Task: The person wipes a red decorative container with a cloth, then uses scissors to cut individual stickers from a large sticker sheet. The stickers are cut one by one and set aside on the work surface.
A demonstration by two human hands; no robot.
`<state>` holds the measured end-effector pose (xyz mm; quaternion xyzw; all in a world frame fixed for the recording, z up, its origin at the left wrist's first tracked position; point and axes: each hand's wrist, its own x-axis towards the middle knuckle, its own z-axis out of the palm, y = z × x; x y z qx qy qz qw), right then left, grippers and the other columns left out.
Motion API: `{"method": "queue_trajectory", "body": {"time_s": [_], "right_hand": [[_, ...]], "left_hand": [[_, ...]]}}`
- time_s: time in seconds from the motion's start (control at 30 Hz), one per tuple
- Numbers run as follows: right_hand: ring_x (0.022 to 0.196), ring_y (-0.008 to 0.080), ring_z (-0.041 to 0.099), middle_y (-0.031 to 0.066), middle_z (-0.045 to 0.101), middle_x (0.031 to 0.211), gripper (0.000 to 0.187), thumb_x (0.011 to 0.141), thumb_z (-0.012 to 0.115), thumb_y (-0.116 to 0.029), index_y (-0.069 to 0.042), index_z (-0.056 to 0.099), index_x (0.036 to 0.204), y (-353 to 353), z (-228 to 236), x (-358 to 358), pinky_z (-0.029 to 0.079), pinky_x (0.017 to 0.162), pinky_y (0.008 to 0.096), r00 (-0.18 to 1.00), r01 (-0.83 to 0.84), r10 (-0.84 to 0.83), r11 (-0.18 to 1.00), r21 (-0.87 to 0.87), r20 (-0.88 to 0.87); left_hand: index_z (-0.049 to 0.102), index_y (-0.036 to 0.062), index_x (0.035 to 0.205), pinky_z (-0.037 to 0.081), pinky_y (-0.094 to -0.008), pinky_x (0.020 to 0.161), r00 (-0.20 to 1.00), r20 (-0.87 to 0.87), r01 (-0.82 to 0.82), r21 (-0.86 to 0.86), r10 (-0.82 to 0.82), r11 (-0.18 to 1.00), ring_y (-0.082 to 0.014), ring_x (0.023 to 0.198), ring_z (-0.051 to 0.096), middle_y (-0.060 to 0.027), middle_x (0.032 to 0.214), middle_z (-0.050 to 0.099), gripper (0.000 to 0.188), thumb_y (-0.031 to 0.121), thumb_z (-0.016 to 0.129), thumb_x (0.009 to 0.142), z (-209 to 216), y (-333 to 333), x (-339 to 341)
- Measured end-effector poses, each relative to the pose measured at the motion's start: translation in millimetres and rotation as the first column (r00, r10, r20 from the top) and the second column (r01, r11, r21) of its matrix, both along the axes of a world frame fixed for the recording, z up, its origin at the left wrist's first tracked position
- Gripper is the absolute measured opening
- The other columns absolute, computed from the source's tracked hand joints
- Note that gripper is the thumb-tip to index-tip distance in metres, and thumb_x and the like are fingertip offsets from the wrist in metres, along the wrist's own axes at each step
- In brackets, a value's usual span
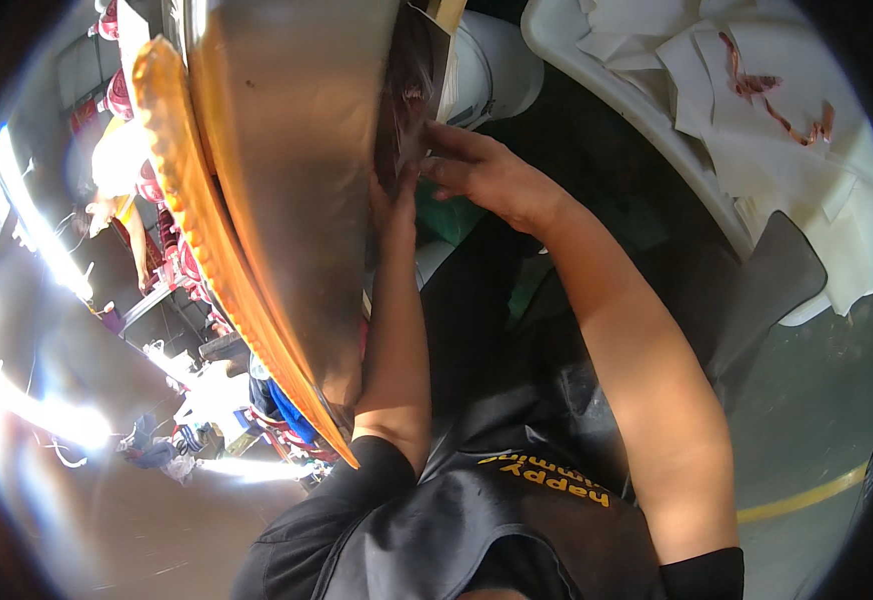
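Observation:
My left hand (394, 200) is raised along the metal panel, its fingers closed about the lower end of a dark reddish-brown sheet (407, 95). This sheet looks thin and glossy, but what it is made of I cannot tell. From the right, my right hand (492, 178) reaches to the same lower end. Its fingers are bent and apart, with the fingertips at the sheet's edge, close to my left hand. The broad brushed-metal panel (297, 130) stands left of both hands and is edged by an orange ribbed strip (172, 150).
A large white tub (647, 110) at the upper right holds white sheets (697, 70) and reddish-brown strips (797, 128). A white bucket (492, 65) stands beyond my right hand. Red bobbin-like objects (117, 95) line the far left. A yellow line (802, 495) crosses the floor.

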<state>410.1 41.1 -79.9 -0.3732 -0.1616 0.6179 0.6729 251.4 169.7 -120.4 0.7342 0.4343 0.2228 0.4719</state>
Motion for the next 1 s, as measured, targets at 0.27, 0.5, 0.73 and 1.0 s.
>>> {"method": "queue_trajectory", "body": {"time_s": [0.27, 0.5, 0.73, 1.0], "right_hand": [[0.121, 0.0233, 0.050, 0.0178, 0.043, 0.140, 0.081, 0.087, 0.062, -0.019, -0.002, 0.016, 0.151, 30, 4, -15, 0.044, 0.098, 0.0333, 0.981, 0.177, -0.184, 0.979, -0.098, -0.065], [0.120, 0.0272, 0.050, 0.0168, 0.043, 0.140, 0.073, 0.087, 0.065, -0.022, -0.003, 0.028, 0.147, 44, 3, -17, 0.044, 0.099, 0.0367, 0.945, 0.306, -0.321, 0.935, -0.180, -0.059], [0.130, 0.0367, 0.043, 0.0243, 0.041, 0.142, 0.076, 0.084, 0.066, -0.019, 0.000, 0.029, 0.147, 70, -6, -17, 0.036, 0.108, 0.0399, 0.998, 0.032, -0.026, 0.994, -0.103, 0.055], [0.125, 0.0347, 0.050, 0.0247, 0.043, 0.140, 0.075, 0.087, 0.066, -0.023, 0.001, 0.028, 0.147, 62, 11, -23, 0.041, 0.105, 0.0399, 0.956, 0.201, -0.148, 0.959, -0.198, 0.253]], "left_hand": [[0.044, -0.0012, 0.136, 0.043, -0.0394, 0.097, 0.979, -0.204, 0.005, -0.032, -0.012, 0.999, -0.0285, 0.115, 0.054, -0.0177, 0.130, 0.053, 0.063, 0.043, 0.057, 0.093, -22, 45, -10], [0.047, -0.0038, 0.133, 0.043, -0.0406, 0.097, 0.912, -0.076, -0.408, -0.090, 0.402, 0.909, -0.0317, 0.114, 0.055, -0.0201, 0.127, 0.056, 0.057, 0.043, 0.043, 0.101, -9, 37, 3], [0.054, -0.0002, 0.129, 0.046, -0.0354, 0.092, 0.942, -0.182, -0.285, 0.005, 0.281, 0.959, -0.0256, 0.109, 0.059, -0.0177, 0.124, 0.059, 0.055, 0.045, 0.047, 0.099, -5, 45, 15], [0.059, 0.0008, 0.119, 0.049, -0.0374, 0.088, 0.890, -0.076, -0.427, 0.207, 0.449, 0.880, -0.0259, 0.104, 0.061, -0.0151, 0.113, 0.063, 0.042, 0.037, 0.050, 0.099, 16, -9, 24]]}}
